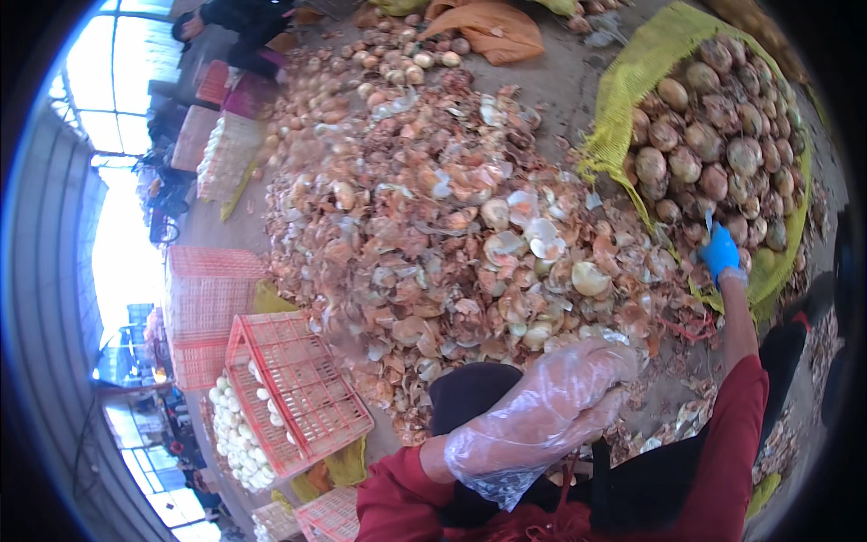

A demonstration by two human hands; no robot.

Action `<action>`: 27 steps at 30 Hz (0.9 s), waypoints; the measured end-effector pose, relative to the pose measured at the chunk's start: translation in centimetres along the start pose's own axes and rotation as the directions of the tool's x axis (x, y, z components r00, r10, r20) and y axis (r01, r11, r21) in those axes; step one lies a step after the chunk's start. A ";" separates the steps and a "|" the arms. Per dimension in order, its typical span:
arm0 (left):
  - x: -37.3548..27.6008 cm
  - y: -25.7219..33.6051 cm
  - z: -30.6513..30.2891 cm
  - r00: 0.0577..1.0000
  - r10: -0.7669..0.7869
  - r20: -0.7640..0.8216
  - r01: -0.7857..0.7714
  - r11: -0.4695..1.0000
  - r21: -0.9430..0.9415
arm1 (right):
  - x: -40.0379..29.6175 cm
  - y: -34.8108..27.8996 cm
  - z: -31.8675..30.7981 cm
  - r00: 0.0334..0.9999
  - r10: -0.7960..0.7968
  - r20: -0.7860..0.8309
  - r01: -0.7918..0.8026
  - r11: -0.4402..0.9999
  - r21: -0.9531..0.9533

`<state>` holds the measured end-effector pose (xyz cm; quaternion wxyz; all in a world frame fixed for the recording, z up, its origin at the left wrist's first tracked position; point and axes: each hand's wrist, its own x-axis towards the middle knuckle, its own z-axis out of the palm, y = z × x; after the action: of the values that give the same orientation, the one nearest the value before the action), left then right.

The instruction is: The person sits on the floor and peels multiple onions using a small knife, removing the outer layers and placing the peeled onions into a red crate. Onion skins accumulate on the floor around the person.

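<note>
In a blue glove, my right hand (720, 254) reaches into the lower part of an open yellow mesh sack (623, 88) full of unpeeled onions (704, 139). A thin pale blade-like piece sticks up from its fingers; what it grips there is too small to tell. My left hand (582, 379), covered by a clear plastic glove, is near my lap with its fingers bent; whether it holds anything is hidden. Before me lies a wide heap of onion skins (420, 237), with a pale onion (589, 278) on its near side.
A red and white plastic crate (298, 393) stands tilted beside peeled white onions (237, 440). Stacked crates (203, 305) stand behind it. More onions (406, 64) and an orange mesh sack (491, 30) lie at the heap's far end. Another person (237, 30) is at the upper left.
</note>
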<state>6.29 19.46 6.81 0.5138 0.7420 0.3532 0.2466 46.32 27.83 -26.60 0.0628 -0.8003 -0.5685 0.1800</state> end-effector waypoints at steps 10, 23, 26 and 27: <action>-1.8 0.6 0.7 0.991 0.009 -0.130 0.005 0.994 0.106 | -14.8 -12.4 -7.4 0.825 -0.113 0.553 -0.522 0.223 0.823; -5.2 1.4 2.2 0.968 0.225 -0.107 -0.197 0.953 0.228 | -32.0 -24.4 -19.0 0.876 -0.281 0.392 -0.403 0.020 0.915; -6.7 2.1 2.6 0.993 0.065 -0.100 -0.073 0.994 -0.085 | -33.7 -24.0 -19.1 0.882 -0.304 0.360 -0.383 -0.015 0.924; -7.7 2.7 2.9 0.989 -0.115 -0.091 0.087 0.958 -0.272 | -34.2 -23.8 -19.1 0.878 -0.323 0.352 -0.378 -0.020 0.926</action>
<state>4.32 11.18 8.33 0.6016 0.6329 0.3808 0.3041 22.15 6.11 5.78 0.4690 -0.4475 -0.2431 0.7216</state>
